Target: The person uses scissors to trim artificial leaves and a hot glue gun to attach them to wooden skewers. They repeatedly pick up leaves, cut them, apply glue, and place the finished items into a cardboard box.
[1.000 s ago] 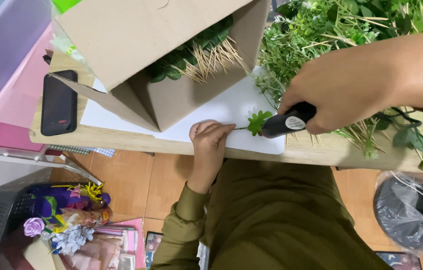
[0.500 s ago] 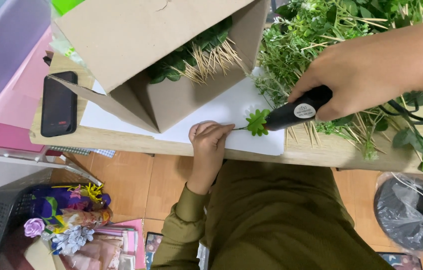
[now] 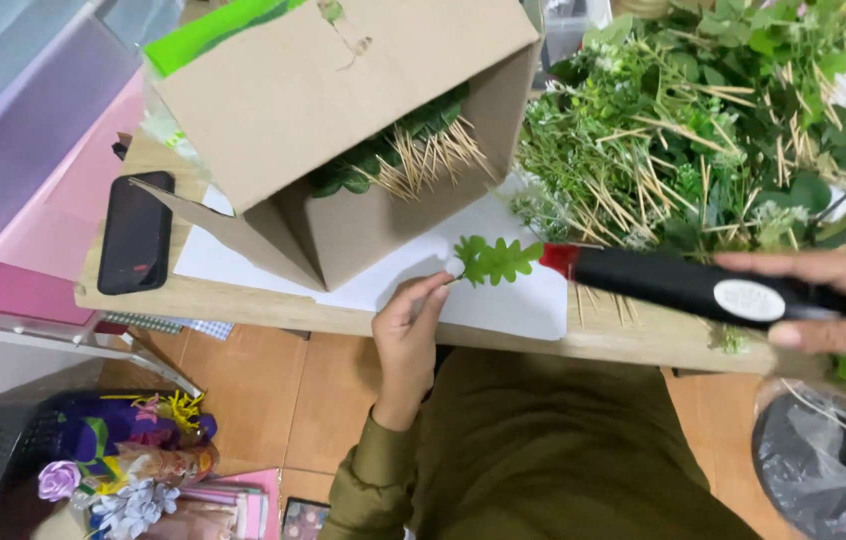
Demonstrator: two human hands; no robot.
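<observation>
**Glue gun met leaf at the table's edge**

While the left hand point(image 3: 411, 325) reached up from the lap with its olive sleeve bent at the elbow, its fingers were pinched together on the stem end of a small green leaf point(image 3: 496, 259), pressing it down onto the white sheet point(image 3: 503, 300) near the front edge of the wooden table point(image 3: 243, 305). The wrist was straight, the knuckles turned toward the camera, the thumb tucked against the fingertips.

From the right came the right hand point(image 3: 833, 305), forearm out of view, palm down, fingers wrapped around the rear of a black glue gun point(image 3: 693, 285). The gun lay nearly level, angled slightly upward to the left, and its red nozzle just met the outer tip of the leaf. So the leaf sat between the two hands, flat on the sheet, just in front of the tipped cardboard box point(image 3: 343, 120).

That box lay on its side, mouth open to the right, green foliage and pale wooden sticks showing inside. A big heap of greenery on sticks point(image 3: 703, 130) filled the table's right end, behind the gun. A black phone point(image 3: 135, 245) rested at the left end, well apart from both hands.
</observation>
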